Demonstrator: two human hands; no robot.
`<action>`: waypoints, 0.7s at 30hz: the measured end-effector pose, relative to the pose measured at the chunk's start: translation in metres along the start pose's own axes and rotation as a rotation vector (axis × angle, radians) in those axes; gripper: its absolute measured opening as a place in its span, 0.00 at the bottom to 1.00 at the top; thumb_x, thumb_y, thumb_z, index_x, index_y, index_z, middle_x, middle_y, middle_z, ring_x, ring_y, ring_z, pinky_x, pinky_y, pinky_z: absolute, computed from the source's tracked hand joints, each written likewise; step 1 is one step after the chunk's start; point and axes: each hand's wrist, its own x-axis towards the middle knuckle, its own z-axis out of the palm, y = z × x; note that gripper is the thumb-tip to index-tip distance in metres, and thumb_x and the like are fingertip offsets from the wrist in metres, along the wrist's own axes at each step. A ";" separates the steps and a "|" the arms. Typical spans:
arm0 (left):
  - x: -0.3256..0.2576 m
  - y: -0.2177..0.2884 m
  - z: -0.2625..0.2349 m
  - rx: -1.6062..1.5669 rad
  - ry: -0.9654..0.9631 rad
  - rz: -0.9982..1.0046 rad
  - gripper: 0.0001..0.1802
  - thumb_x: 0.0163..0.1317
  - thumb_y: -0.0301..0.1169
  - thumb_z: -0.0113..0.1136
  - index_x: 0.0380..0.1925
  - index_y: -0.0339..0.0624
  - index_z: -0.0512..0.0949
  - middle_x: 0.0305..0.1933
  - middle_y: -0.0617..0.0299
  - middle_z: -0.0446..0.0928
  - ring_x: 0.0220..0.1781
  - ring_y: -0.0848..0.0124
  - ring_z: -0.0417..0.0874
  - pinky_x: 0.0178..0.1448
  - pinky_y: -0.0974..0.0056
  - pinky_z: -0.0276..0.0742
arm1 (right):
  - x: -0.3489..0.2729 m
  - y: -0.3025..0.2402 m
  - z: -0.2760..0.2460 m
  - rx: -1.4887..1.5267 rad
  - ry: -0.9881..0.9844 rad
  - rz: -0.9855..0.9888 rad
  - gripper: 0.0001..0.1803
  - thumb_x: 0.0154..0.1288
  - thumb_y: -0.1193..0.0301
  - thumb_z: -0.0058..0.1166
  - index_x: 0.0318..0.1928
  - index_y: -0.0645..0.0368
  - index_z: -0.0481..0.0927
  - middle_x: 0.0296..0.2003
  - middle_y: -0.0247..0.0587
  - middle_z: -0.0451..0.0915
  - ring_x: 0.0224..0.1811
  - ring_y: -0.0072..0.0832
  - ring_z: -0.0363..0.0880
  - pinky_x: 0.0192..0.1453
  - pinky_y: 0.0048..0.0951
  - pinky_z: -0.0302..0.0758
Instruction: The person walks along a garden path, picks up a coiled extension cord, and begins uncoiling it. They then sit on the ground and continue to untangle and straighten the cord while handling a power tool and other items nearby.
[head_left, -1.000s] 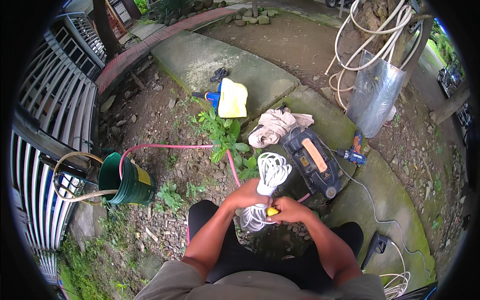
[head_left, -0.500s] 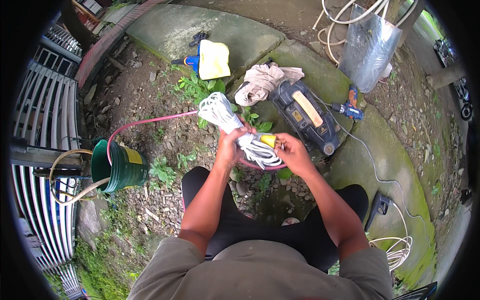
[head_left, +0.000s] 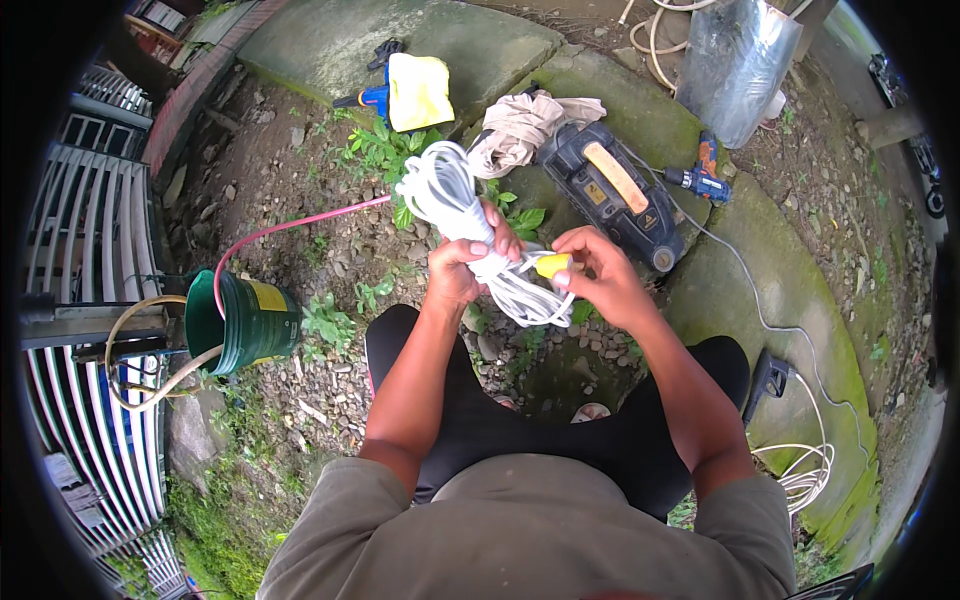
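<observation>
At the centre of the frame the left hand (head_left: pixel 462 268) is clamped around the middle of a bundle of coiled white cord (head_left: pixel 455 205), whose long axis slants from the upper left down to the lower right. The looped end fans out above the fist toward the leafy green weeds (head_left: pixel 385 150); the lower loops hang below it. The right hand (head_left: pixel 598 275) sits just to the right, fingertips pinched on a small yellow plug-like piece (head_left: pixel 552 265) touching the cord (its exact form is hard to tell). A black and orange tool case (head_left: pixel 612 192) lies on the mossy stone slab (head_left: pixel 790 290) beyond, a dark green bucket (head_left: pixel 248 325) at left.
</observation>
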 end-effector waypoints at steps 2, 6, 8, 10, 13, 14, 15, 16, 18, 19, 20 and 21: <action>0.001 0.003 0.000 -0.078 -0.008 0.087 0.28 0.41 0.35 0.64 0.47 0.41 0.72 0.29 0.57 0.75 0.35 0.58 0.82 0.59 0.51 0.79 | -0.002 -0.005 0.004 -0.124 -0.051 -0.225 0.14 0.70 0.74 0.64 0.52 0.63 0.77 0.60 0.44 0.74 0.56 0.26 0.77 0.54 0.30 0.78; -0.003 0.014 -0.001 0.046 -0.089 0.143 0.29 0.39 0.35 0.65 0.45 0.41 0.73 0.29 0.56 0.77 0.35 0.58 0.83 0.60 0.50 0.77 | -0.007 -0.014 0.012 0.184 -0.053 0.065 0.21 0.67 0.77 0.66 0.58 0.62 0.76 0.56 0.41 0.75 0.49 0.21 0.78 0.52 0.26 0.80; -0.007 0.018 -0.001 0.137 -0.100 0.119 0.29 0.35 0.32 0.66 0.44 0.40 0.73 0.29 0.55 0.78 0.36 0.58 0.84 0.59 0.50 0.77 | -0.009 -0.016 0.016 0.136 -0.042 0.169 0.25 0.65 0.78 0.68 0.61 0.62 0.75 0.54 0.39 0.76 0.45 0.18 0.78 0.51 0.25 0.80; -0.011 0.019 0.000 0.243 -0.122 0.098 0.29 0.34 0.30 0.66 0.43 0.39 0.74 0.30 0.54 0.79 0.36 0.58 0.84 0.59 0.50 0.77 | -0.008 -0.017 0.021 0.041 -0.016 0.159 0.29 0.63 0.80 0.69 0.63 0.62 0.73 0.45 0.33 0.78 0.39 0.14 0.75 0.44 0.21 0.77; -0.014 0.017 0.003 0.251 -0.120 0.069 0.29 0.34 0.33 0.68 0.43 0.41 0.74 0.31 0.55 0.79 0.37 0.57 0.85 0.62 0.49 0.75 | -0.006 -0.014 0.025 -0.073 -0.057 0.127 0.29 0.60 0.81 0.68 0.62 0.62 0.74 0.39 0.31 0.78 0.35 0.15 0.74 0.39 0.23 0.73; -0.014 0.016 0.004 0.266 -0.113 0.066 0.30 0.35 0.35 0.69 0.43 0.42 0.74 0.30 0.56 0.79 0.38 0.57 0.84 0.64 0.48 0.75 | -0.004 -0.013 0.025 -0.073 -0.041 0.092 0.28 0.59 0.81 0.68 0.61 0.61 0.76 0.37 0.32 0.79 0.33 0.17 0.75 0.37 0.25 0.72; -0.013 0.015 0.004 0.258 -0.101 0.084 0.30 0.34 0.34 0.68 0.43 0.42 0.73 0.30 0.56 0.78 0.37 0.57 0.84 0.65 0.48 0.74 | -0.004 -0.011 0.025 -0.061 -0.049 0.056 0.28 0.58 0.82 0.68 0.60 0.61 0.77 0.35 0.32 0.79 0.31 0.19 0.75 0.34 0.28 0.71; -0.013 0.014 0.004 0.235 -0.086 0.091 0.30 0.33 0.33 0.68 0.43 0.42 0.73 0.30 0.56 0.78 0.37 0.57 0.83 0.65 0.48 0.74 | -0.003 -0.009 0.025 -0.165 0.035 0.097 0.27 0.57 0.81 0.68 0.59 0.61 0.77 0.34 0.32 0.78 0.31 0.20 0.75 0.34 0.29 0.71; -0.011 0.013 0.004 0.197 -0.070 0.116 0.31 0.32 0.33 0.67 0.43 0.41 0.73 0.30 0.57 0.77 0.37 0.58 0.83 0.66 0.47 0.74 | -0.001 -0.004 0.024 -0.352 0.156 0.173 0.27 0.57 0.79 0.68 0.58 0.61 0.79 0.34 0.33 0.78 0.31 0.23 0.75 0.35 0.31 0.71; -0.011 0.013 0.003 0.202 -0.064 0.127 0.31 0.32 0.32 0.67 0.44 0.41 0.73 0.30 0.58 0.76 0.36 0.58 0.82 0.66 0.47 0.74 | 0.000 -0.002 0.021 -0.360 0.153 0.229 0.25 0.57 0.77 0.68 0.56 0.61 0.80 0.34 0.36 0.76 0.32 0.25 0.76 0.37 0.32 0.73; -0.009 0.013 0.003 0.188 -0.077 0.134 0.31 0.32 0.32 0.67 0.44 0.41 0.73 0.30 0.58 0.76 0.36 0.58 0.82 0.66 0.47 0.74 | -0.001 0.000 0.021 -0.382 0.138 0.157 0.24 0.57 0.76 0.67 0.56 0.61 0.80 0.35 0.36 0.76 0.32 0.25 0.76 0.38 0.32 0.74; -0.009 0.014 0.002 0.177 -0.081 0.140 0.31 0.32 0.32 0.67 0.44 0.41 0.73 0.30 0.58 0.76 0.36 0.58 0.82 0.66 0.47 0.74 | -0.001 0.002 0.020 -0.413 0.149 0.081 0.23 0.58 0.76 0.67 0.55 0.62 0.80 0.35 0.37 0.76 0.33 0.25 0.76 0.39 0.32 0.75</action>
